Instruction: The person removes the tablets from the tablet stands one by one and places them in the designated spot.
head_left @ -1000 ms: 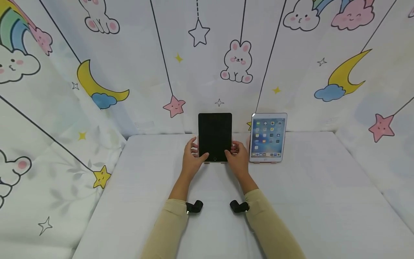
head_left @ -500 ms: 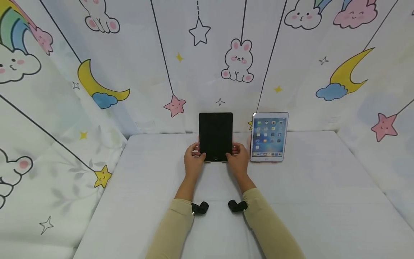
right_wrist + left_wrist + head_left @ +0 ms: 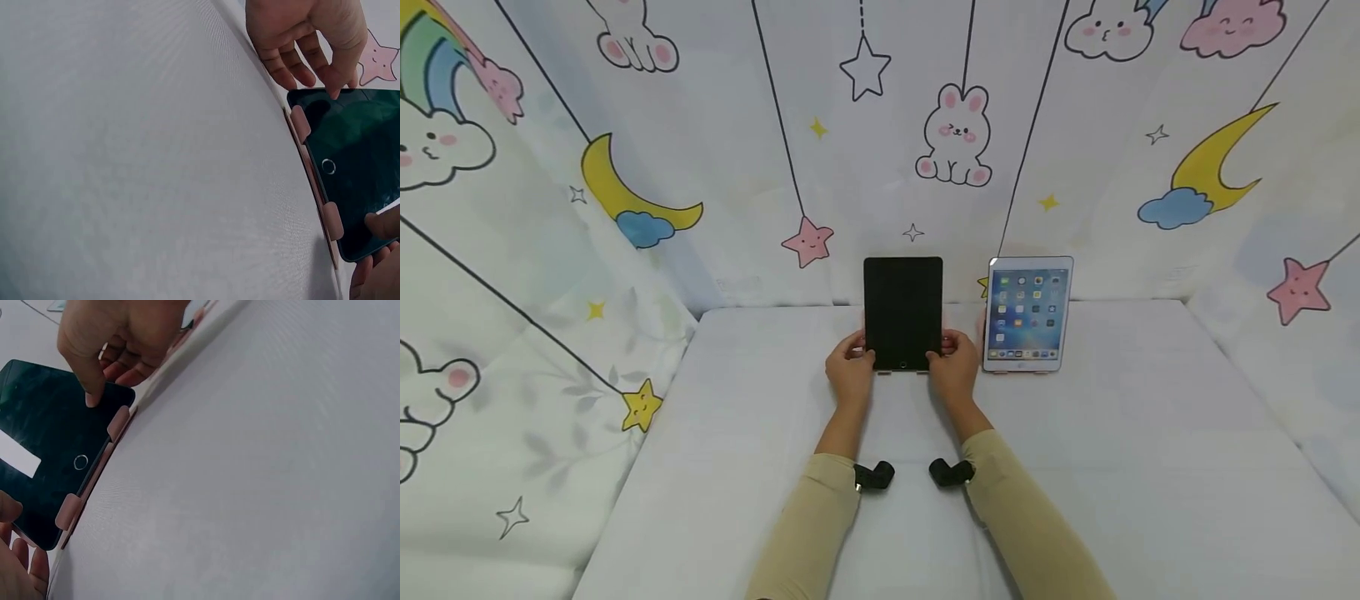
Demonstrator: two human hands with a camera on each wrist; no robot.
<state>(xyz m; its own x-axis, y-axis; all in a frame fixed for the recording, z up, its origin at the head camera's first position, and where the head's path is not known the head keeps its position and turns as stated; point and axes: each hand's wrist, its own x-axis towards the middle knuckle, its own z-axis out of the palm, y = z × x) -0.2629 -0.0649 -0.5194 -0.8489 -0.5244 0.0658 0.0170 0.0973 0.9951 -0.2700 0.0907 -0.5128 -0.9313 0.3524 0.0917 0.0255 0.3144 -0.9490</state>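
Note:
A black tablet with a dark screen leans upright on a pink stand, whose two lips hook over its lower edge. My left hand pinches its lower left side, thumb on the front and fingers curled at the edge. On the opposite side, my right hand holds the lower right corner area in the same manner. Both thumbs lie on the dark front in the wrist views, near the round home button. The fingertips behind the tablet are partly hidden.
Just right of the right hand stands a white tablet, its screen lit with app icons. A white cloth covers the table. Behind it hangs a curtain printed with rabbits, stars and moons.
My left hand has slid down the tablet's left side, its fingers drawing in, and the left forearm has swung right. The right hand keeps its hold. The tablets hold their places on the table.

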